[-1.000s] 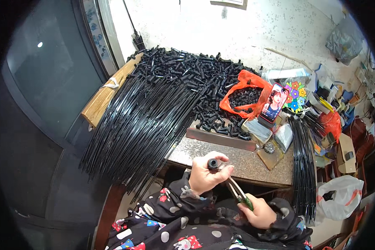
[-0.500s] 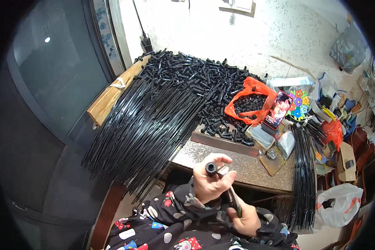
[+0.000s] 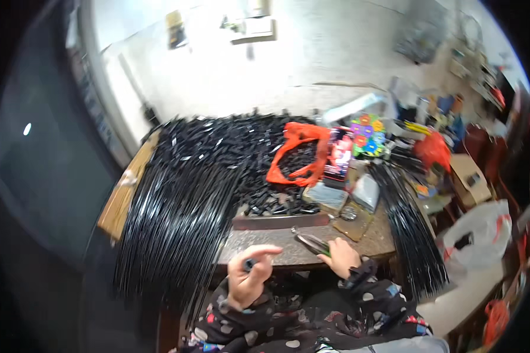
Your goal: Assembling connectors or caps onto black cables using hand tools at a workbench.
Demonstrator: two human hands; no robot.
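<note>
My left hand (image 3: 252, 281) is raised at the table's front edge, its fingers closed round a short black tubular piece (image 3: 249, 265) whose open end faces up. The forefinger points to the right. Over the table top, my right hand (image 3: 343, 259) grips a slim metal hand tool with green on its handle, which looks like a pair of pliers (image 3: 312, 242). The tool's tip points away to the far left, toward a dark metal bar (image 3: 280, 221). Motion blur hides whether its jaws are apart.
Long black rods (image 3: 176, 235) overhang the table at the left, below a heap of black tubular pieces (image 3: 212, 141). A red plastic bag (image 3: 321, 154), a phone (image 3: 339, 154) and a second rod bundle (image 3: 406, 229) lie to the right. A white bag (image 3: 477, 235) hangs beyond.
My hands have moved apart: the left went left and down with the black piece, the right went forward over the table with the tool. The whole view has shifted.
</note>
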